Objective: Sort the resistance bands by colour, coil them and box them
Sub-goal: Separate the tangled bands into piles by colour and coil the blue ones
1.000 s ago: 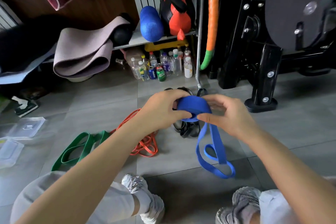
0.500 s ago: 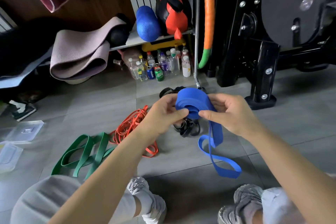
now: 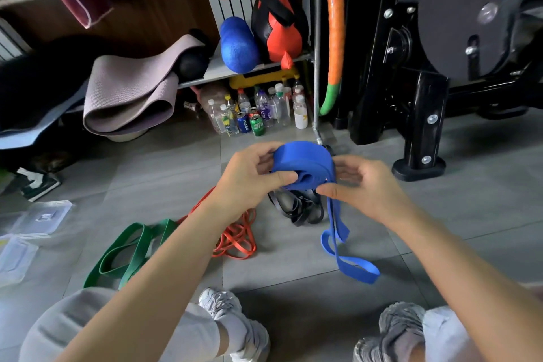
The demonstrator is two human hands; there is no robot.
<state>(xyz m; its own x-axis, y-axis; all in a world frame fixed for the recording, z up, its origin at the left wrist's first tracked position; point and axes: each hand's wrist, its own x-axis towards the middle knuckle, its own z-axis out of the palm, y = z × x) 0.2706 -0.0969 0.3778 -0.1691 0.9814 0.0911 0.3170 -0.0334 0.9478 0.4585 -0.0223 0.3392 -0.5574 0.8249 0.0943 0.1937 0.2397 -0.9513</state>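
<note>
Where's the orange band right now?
In the head view the orange band lies on the floor left of centre, between the green band on its left and the black bands on its right, partly hidden by the left arm.

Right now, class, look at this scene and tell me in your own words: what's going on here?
A person sitting on the floor is coiling a blue band. The left hand grips the wound coil, and the right hand pinches the strap beside it. The loose tail hangs down to the tiles. Green bands, orange bands and black bands lie uncoiled nearby, and clear boxes sit at the left.
</note>
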